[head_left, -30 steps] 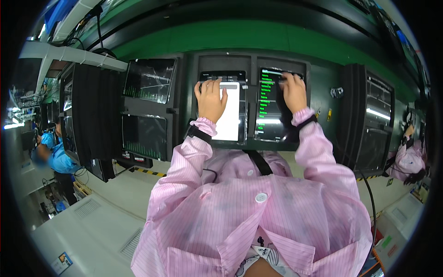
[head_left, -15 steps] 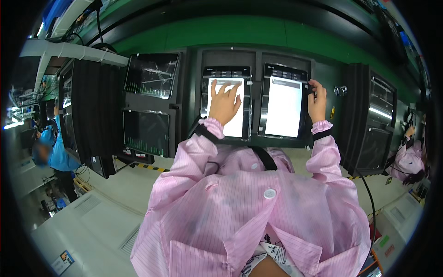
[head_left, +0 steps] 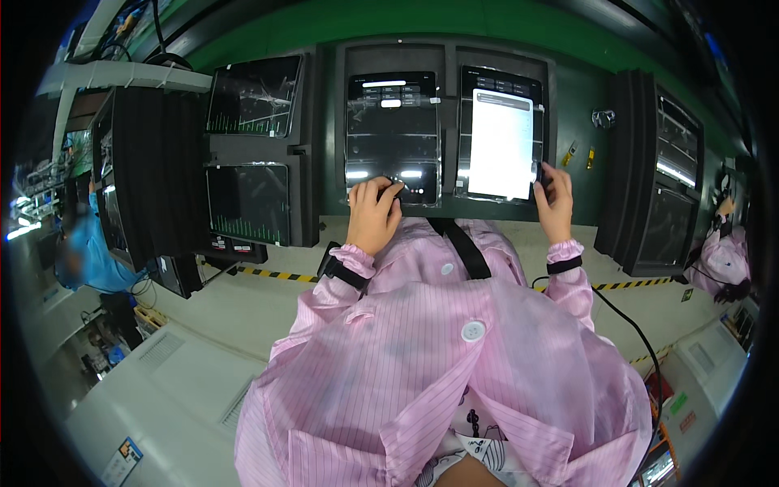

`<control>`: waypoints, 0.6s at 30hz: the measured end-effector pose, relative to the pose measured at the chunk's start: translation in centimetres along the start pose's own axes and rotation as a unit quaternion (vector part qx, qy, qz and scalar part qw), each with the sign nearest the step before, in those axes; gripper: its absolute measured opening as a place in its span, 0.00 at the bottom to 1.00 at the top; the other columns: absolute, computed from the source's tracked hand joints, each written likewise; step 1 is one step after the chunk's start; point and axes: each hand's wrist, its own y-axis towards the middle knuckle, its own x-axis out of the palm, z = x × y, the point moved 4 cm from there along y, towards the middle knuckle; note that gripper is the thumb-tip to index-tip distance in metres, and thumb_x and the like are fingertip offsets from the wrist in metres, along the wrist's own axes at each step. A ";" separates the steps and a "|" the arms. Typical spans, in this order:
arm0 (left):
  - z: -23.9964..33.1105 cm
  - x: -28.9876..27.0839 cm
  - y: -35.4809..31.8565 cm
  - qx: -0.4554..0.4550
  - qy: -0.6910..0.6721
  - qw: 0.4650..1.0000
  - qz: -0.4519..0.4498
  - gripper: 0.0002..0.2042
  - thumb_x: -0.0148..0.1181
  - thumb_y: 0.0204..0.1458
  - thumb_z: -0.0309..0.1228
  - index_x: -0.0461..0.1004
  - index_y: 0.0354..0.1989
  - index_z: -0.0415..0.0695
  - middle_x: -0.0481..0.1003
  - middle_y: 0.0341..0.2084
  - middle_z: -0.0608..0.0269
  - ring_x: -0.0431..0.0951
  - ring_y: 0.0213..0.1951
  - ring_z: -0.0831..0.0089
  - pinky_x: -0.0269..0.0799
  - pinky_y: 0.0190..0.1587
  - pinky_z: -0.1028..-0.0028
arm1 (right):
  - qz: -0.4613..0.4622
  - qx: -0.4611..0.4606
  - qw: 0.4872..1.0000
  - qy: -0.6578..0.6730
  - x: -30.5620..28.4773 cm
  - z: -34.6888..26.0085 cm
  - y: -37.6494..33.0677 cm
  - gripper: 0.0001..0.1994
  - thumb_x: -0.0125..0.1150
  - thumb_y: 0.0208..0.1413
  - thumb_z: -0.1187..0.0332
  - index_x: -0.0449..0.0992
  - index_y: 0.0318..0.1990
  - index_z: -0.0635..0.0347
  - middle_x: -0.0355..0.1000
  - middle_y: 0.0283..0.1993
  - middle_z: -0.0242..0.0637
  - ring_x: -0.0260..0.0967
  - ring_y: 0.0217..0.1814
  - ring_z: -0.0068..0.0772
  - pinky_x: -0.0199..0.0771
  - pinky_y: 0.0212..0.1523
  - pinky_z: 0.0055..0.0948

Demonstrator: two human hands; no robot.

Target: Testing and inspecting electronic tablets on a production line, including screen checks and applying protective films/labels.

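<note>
Two tablets lie side by side in a dark foam tray (head_left: 450,57) before me. On the left tablet (head_left: 393,150) the screen is mostly dark, with small bright panels near its top. My left hand (head_left: 372,217) rests at its lower edge, fingers bent but apart, fingertips on the glass. A large white panel fills much of the right tablet (head_left: 501,146). Beside that tablet's lower right edge is my right hand (head_left: 555,207), thumb and fingers apart at the rim. Whether its fingertips press on the edge cannot be made out.
Another foam tray with two dark tablets (head_left: 250,203) showing green marks stands at the left. Stacked black trays (head_left: 629,174) hold more tablets at the right. Small yellow items (head_left: 591,157) lie on the green bench. People work at both sides; a black cable (head_left: 641,325) hangs at right.
My left hand has moved from the upper screen down to the left tablet's lower edge. That tablet's white panel has gone dark. My right hand has moved down along the right tablet's side.
</note>
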 end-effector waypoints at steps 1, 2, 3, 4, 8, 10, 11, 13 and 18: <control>0.1 0.1 -0.1 -0.003 -0.001 1.000 -0.001 0.15 0.57 0.47 0.25 0.74 0.46 0.44 0.69 0.42 0.56 0.68 0.47 0.57 0.57 0.55 0.57 | 0.041 -0.110 0.990 -0.083 -0.1 -1.2 1.4 0.20 0.57 0.53 0.77 0.71 0.55 0.60 0.68 0.41 0.38 0.64 0.40 0.34 0.67 0.43 0.28; 0.1 0.1 -0.1 -0.005 0.000 1.000 0.002 0.15 0.57 0.47 0.25 0.74 0.46 0.44 0.69 0.42 0.56 0.68 0.47 0.57 0.57 0.55 0.57 | 0.080 -0.218 0.958 -0.166 0.0 -2.6 2.7 0.20 0.54 0.53 0.78 0.69 0.56 0.60 0.69 0.43 0.42 0.65 0.44 0.41 0.67 0.48 0.33; 0.3 0.1 -0.2 -0.003 -0.001 1.000 0.002 0.16 0.57 0.47 0.25 0.74 0.46 0.44 0.69 0.43 0.56 0.67 0.48 0.56 0.57 0.55 0.57 | 0.065 -0.213 0.962 -0.157 0.4 -3.2 4.7 0.21 0.52 0.53 0.78 0.67 0.57 0.60 0.69 0.44 0.45 0.64 0.47 0.47 0.66 0.51 0.37; 0.5 0.0 -0.3 -0.001 -0.002 1.000 0.002 0.16 0.57 0.47 0.25 0.74 0.47 0.44 0.68 0.44 0.56 0.67 0.49 0.56 0.57 0.56 0.57 | 0.049 -0.208 0.966 -0.149 1.0 -3.9 7.0 0.22 0.50 0.53 0.79 0.66 0.58 0.60 0.69 0.46 0.49 0.63 0.50 0.52 0.64 0.55 0.41; 1.1 0.0 -0.2 0.017 0.008 1.000 0.011 0.17 0.58 0.48 0.26 0.73 0.49 0.46 0.68 0.45 0.57 0.67 0.49 0.58 0.56 0.57 0.57 | 0.053 -0.159 0.958 -0.231 2.9 -3.7 14.3 0.24 0.50 0.51 0.80 0.67 0.58 0.54 0.69 0.44 0.50 0.66 0.49 0.52 0.67 0.51 0.44; 0.9 0.0 -0.3 0.008 0.011 1.000 0.013 0.17 0.58 0.48 0.26 0.73 0.49 0.45 0.68 0.45 0.57 0.67 0.49 0.57 0.56 0.57 0.57 | 0.067 -0.168 0.941 -0.285 2.9 -2.3 14.8 0.20 0.51 0.51 0.78 0.70 0.52 0.52 0.71 0.42 0.49 0.69 0.44 0.53 0.69 0.47 0.46; 0.7 -0.1 -0.5 -0.007 0.016 1.000 0.021 0.17 0.58 0.48 0.26 0.73 0.49 0.45 0.68 0.45 0.57 0.67 0.49 0.57 0.56 0.57 0.57 | 0.056 -0.184 0.947 -0.258 2.5 -4.2 13.5 0.15 0.52 0.51 0.77 0.72 0.47 0.54 0.71 0.41 0.47 0.68 0.43 0.55 0.68 0.47 0.45; 0.2 -0.2 -0.7 -0.023 0.019 0.999 0.029 0.17 0.58 0.47 0.25 0.74 0.49 0.47 0.68 0.44 0.57 0.67 0.49 0.57 0.56 0.57 0.57 | 0.053 -0.220 0.965 -0.129 1.6 -4.5 9.6 0.13 0.52 0.49 0.81 0.73 0.43 0.59 0.72 0.37 0.44 0.70 0.38 0.50 0.71 0.39 0.39; 0.9 0.0 -0.4 0.047 0.012 0.999 -0.022 0.20 0.57 0.44 0.25 0.77 0.48 0.53 0.68 0.44 0.58 0.67 0.50 0.60 0.54 0.59 0.55 | 0.100 -0.034 0.993 0.046 0.6 0.9 1.5 0.12 0.56 0.54 0.79 0.74 0.46 0.62 0.68 0.33 0.27 0.62 0.30 0.16 0.65 0.33 0.17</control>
